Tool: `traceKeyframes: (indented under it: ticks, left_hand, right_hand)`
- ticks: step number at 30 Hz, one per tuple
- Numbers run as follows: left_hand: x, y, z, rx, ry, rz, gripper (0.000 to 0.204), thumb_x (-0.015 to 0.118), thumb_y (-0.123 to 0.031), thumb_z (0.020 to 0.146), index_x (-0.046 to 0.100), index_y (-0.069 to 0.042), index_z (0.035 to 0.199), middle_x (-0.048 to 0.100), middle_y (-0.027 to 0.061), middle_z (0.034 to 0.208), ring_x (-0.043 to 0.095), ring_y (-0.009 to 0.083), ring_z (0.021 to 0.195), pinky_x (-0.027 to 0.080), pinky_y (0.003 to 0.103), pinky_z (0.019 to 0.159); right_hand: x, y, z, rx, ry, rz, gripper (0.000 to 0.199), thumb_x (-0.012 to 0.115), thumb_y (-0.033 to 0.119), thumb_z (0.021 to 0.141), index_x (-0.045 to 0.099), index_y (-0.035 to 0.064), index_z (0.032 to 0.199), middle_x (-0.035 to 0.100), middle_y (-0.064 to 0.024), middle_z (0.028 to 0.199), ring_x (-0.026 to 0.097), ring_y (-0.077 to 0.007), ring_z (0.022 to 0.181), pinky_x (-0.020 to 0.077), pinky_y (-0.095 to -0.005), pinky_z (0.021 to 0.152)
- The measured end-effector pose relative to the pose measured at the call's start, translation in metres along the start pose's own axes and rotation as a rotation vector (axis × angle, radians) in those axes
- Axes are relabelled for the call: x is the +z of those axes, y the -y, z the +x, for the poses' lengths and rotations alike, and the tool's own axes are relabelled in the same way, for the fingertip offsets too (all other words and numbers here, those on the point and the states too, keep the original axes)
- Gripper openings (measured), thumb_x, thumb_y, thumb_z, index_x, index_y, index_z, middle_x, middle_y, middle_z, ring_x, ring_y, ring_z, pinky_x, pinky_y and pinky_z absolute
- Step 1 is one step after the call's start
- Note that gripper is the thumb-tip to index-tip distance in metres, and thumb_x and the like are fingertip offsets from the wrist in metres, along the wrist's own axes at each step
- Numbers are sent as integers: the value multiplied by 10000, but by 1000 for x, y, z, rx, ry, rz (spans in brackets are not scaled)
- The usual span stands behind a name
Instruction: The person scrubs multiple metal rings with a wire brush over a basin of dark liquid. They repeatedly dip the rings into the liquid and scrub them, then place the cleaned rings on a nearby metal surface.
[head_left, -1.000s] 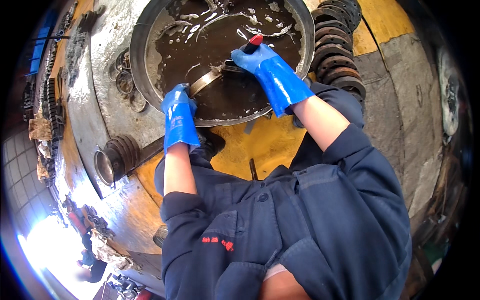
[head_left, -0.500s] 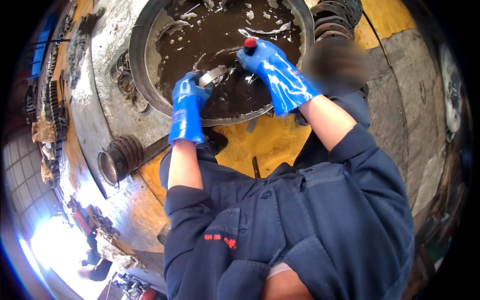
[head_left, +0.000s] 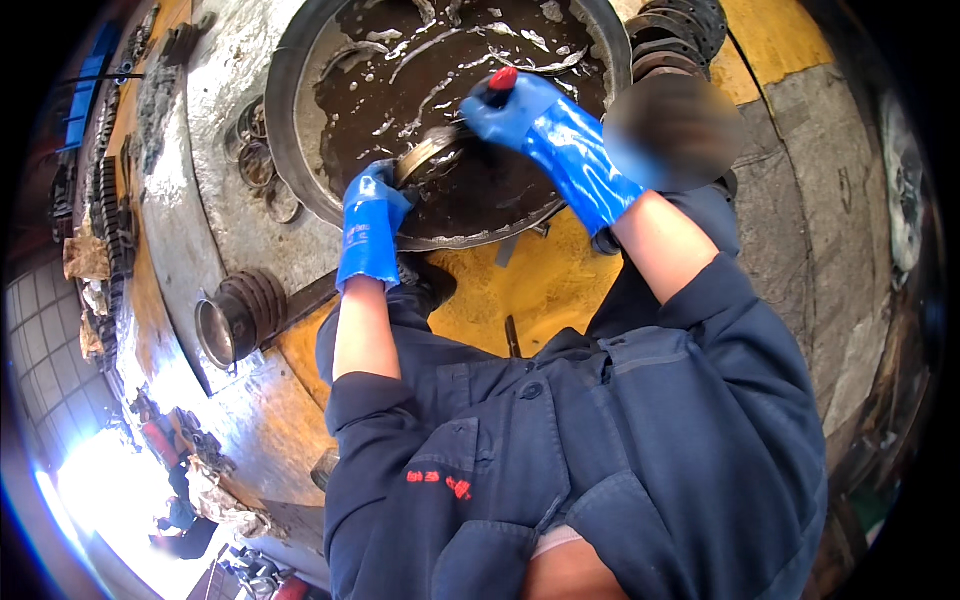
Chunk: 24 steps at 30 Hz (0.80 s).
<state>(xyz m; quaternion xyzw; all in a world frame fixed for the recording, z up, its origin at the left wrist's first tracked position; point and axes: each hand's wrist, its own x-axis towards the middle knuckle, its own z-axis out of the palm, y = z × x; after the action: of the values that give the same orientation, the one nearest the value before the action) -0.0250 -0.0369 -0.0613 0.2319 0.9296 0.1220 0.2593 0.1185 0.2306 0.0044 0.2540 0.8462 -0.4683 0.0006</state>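
Observation:
Both of my hands wear long blue rubber gloves and are over a wide round basin (head_left: 288, 120) of dark liquid with whitish foam. My left hand (head_left: 374, 205) is closed on the near-left side of a metal ring (head_left: 428, 156), which tilts just above the liquid. In my right hand (head_left: 528, 118) is a tool with a red-and-black handle (head_left: 503, 80), its red end pointing up. The tool's working end is hidden beneath the glove, close to the ring's right side, so its kind does not show.
Several thin metal rings (head_left: 256, 165) lie left of the basin. A ribbed stack of rings (head_left: 240, 315) rests at the lower left. Dark round plates (head_left: 668, 45) stand stacked beyond the basin's right rim. Yellow floor (head_left: 530, 290) shows between my legs; a grey mat (head_left: 830, 190) lies right.
My right hand has shifted slightly left with the tool. The ring has tilted and sits a little differently in my left hand. The foam on the liquid has spread into longer streaks.

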Motion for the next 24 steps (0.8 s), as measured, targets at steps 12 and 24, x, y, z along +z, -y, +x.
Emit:
traceKeyframes:
  ticks: [12, 24]
  left_hand:
    - [-8, -23, -15, 57, -90, 126, 519, 890, -286, 802, 744, -95, 1262, 776, 162, 1214, 733, 356, 1143, 583, 405, 1000]
    - [-6, -24, -9, -49, -2, 252, 594, 883, -283, 815, 708, -98, 1352, 765, 138, 1289, 727, 321, 1198, 567, 374, 1046]
  right_hand:
    - [-7, 25, -7, 120, 56, 160, 349, 693, 399, 910, 694, 61, 825, 686, -75, 712, 670, -160, 685, 546, -333, 719]
    - [5, 24, -25, -4, -107, 185, 302, 739, 367, 912, 751, 65, 909, 728, -95, 765, 708, -188, 745, 571, -371, 777]
